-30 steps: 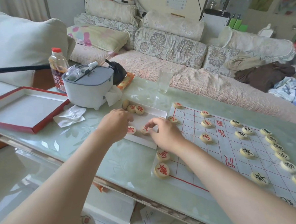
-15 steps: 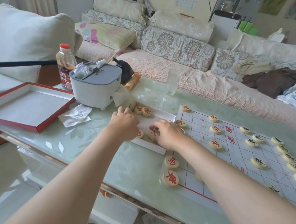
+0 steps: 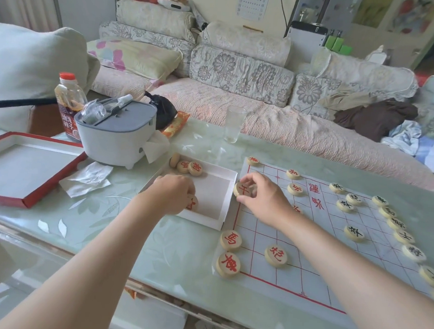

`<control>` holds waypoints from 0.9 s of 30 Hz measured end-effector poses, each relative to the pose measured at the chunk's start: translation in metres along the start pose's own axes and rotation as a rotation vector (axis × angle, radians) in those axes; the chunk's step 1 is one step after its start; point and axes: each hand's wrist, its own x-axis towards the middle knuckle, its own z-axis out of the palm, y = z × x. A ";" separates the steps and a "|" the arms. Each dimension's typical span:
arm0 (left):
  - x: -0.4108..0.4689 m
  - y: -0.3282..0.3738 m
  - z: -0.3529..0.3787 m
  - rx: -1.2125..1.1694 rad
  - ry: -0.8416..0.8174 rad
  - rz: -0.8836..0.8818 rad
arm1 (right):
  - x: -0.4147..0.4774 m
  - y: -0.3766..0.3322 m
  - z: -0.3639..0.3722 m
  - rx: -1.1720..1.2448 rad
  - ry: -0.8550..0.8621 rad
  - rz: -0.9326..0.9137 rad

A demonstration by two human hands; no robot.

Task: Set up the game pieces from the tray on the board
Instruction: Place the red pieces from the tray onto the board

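My right hand (image 3: 262,197) is clamped on a red-marked piece (image 3: 243,189): thumb and fingers pinch the disc by its edge and hold it tilted above the left border of the board (image 3: 307,247), just beside the right rim of the tray (image 3: 225,210). My left hand (image 3: 174,194) is inside the tray at its near left part, with the fingers curled round a second red piece (image 3: 191,203), which is half hidden under them. I cannot tell if this piece is lifted or touches the tray floor.

Three pieces (image 3: 185,166) lie together in the far left corner of the tray. On the board, near red pieces (image 3: 228,264) stand at the left side close to me, and black-marked pieces (image 3: 354,233) stand along the right side. The tray and the board lie touching on the green surface (image 3: 94,220). Left of the tray there are a crumpled tissue (image 3: 87,180), a grey container (image 3: 114,136) and a red box lid (image 3: 22,169).
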 end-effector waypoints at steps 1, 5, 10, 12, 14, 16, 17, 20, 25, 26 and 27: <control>-0.001 0.002 0.000 -0.049 0.003 -0.001 | -0.003 0.006 -0.003 -0.008 -0.002 0.007; 0.000 0.010 0.000 -0.145 0.071 -0.020 | -0.010 0.024 -0.010 -0.015 0.001 0.052; 0.007 0.025 -0.001 -0.345 0.153 -0.052 | -0.010 0.034 -0.012 -0.030 0.004 0.143; 0.009 0.032 0.000 -0.438 0.127 -0.073 | -0.011 0.032 -0.011 -0.043 -0.022 0.155; 0.011 0.038 0.003 -0.564 0.088 -0.087 | -0.014 0.026 -0.008 -0.054 -0.050 0.150; 0.013 0.043 0.005 -0.698 0.047 -0.097 | -0.016 0.020 -0.003 -0.076 -0.074 0.128; 0.014 0.044 0.006 -0.755 0.026 -0.106 | -0.016 0.018 0.000 -0.099 -0.077 0.114; 0.015 0.047 0.004 -0.902 -0.044 -0.141 | -0.016 0.017 0.009 -0.180 -0.041 0.060; 0.014 0.046 0.003 -1.025 -0.086 -0.163 | -0.017 0.021 0.013 -0.218 -0.033 -0.009; 0.014 0.046 0.004 -1.027 -0.082 -0.164 | -0.017 0.022 0.011 -0.211 -0.041 -0.006; 0.014 0.047 0.005 -1.027 -0.075 -0.166 | -0.016 0.023 0.010 -0.198 -0.040 -0.004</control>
